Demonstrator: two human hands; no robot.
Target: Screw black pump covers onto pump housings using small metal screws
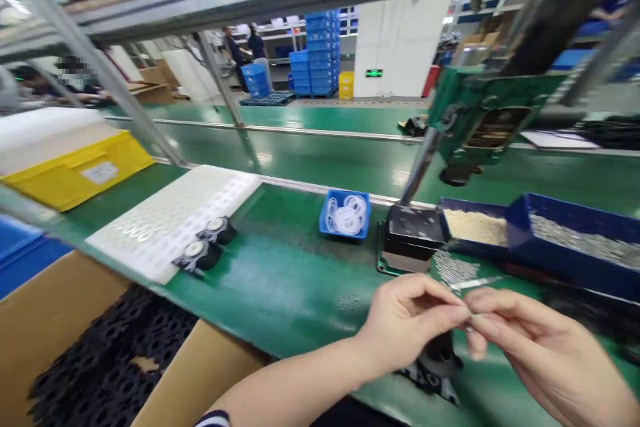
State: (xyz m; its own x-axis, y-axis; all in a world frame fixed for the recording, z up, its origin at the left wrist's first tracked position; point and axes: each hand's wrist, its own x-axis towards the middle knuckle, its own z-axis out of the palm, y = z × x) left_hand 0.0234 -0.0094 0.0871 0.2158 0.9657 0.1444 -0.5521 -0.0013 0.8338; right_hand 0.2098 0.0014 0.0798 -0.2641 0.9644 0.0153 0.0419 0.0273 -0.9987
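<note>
My left hand and my right hand meet fingertip to fingertip above the green bench, both pinched on a tiny part I cannot make out. A thin silvery tool lies just above the fingers. Under my left hand stands a black round part on the bench. Loose small silvery pieces lie just beyond the hands.
Two black round parts sit by a white perforated tray. A small blue bin of white rings, blue bins of small parts, a green press, a black fixture, a yellow crate and a carton of black parts surround the bench.
</note>
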